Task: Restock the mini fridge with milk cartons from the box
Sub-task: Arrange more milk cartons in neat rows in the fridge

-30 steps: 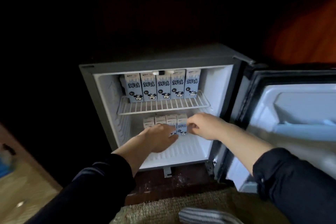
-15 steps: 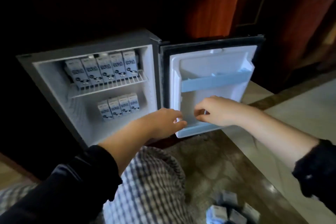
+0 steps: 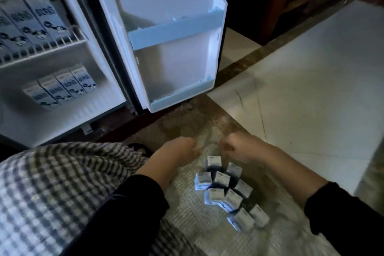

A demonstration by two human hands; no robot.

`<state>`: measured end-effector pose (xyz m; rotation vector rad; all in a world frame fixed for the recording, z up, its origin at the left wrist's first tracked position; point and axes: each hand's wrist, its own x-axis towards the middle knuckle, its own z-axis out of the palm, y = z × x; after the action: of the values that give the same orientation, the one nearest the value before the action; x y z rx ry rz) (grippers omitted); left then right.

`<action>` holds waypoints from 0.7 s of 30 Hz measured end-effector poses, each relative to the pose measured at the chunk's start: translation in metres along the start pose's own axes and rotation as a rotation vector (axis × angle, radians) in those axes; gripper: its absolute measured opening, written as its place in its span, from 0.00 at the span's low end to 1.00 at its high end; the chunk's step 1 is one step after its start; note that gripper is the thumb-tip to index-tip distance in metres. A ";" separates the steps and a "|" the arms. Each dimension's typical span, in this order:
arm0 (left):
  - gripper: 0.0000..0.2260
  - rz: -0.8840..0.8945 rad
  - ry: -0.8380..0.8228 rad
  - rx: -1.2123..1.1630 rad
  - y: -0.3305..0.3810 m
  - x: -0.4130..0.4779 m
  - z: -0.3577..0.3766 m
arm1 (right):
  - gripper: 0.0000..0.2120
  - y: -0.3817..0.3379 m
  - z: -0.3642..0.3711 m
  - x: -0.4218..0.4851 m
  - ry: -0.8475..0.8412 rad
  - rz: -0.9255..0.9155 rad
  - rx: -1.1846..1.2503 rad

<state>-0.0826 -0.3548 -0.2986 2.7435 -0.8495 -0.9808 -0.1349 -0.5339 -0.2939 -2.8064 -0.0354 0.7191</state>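
- The mini fridge [image 3: 62,81] fills the view from nine to twelve o'clock, its door [image 3: 166,37] swung wide open at twelve, with one blue rail across the middle and one bin along the bottom, both bare of cartons as far as I can see.
- Inside, one wire shelf [image 3: 47,45] carries a row of tall milk cartons [image 3: 31,21]; three show fully or in part, and the row runs off the left edge, so the full count is hidden.
- On the fridge floor below, at nine o'clock, four milk cartons [image 3: 62,87] stand side by side in one row, touching.
- On the woven mat [image 3: 187,218] at five o'clock stands the loose stock of milk cartons [image 3: 224,187]: I count about ten tops, blurred, bunched close together. No box is plainly visible around them.
- The step in hand looks like the reach for fresh stock: both hands hang just above the far end of the bunch, at six o'clock.
- The right hand [image 3: 239,149] is nearest the topmost carton; its grip is curled loosely and pinches nothing I can make out.
- The left hand [image 3: 176,151] sits just beside it, its grip also half-curled and empty, though blur hides the fingertips.
- The next move, I judge, calls for closing each grip around a carton's sides, lifting it upright, and carrying it toward nine o'clock to extend the lower row, where bare floor lies in front.
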 end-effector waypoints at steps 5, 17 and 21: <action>0.20 -0.069 -0.076 -0.133 0.004 0.025 0.042 | 0.11 0.023 0.061 0.016 -0.039 0.046 0.097; 0.27 -0.132 -0.138 -0.264 -0.003 0.068 0.121 | 0.14 0.031 0.164 0.038 0.144 0.272 0.227; 0.29 -0.134 -0.163 -0.171 -0.009 0.076 0.136 | 0.15 0.034 0.181 0.044 0.118 0.278 0.210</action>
<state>-0.1134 -0.3765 -0.4495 2.6300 -0.5762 -1.2542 -0.1836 -0.5217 -0.4761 -2.6710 0.4327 0.5745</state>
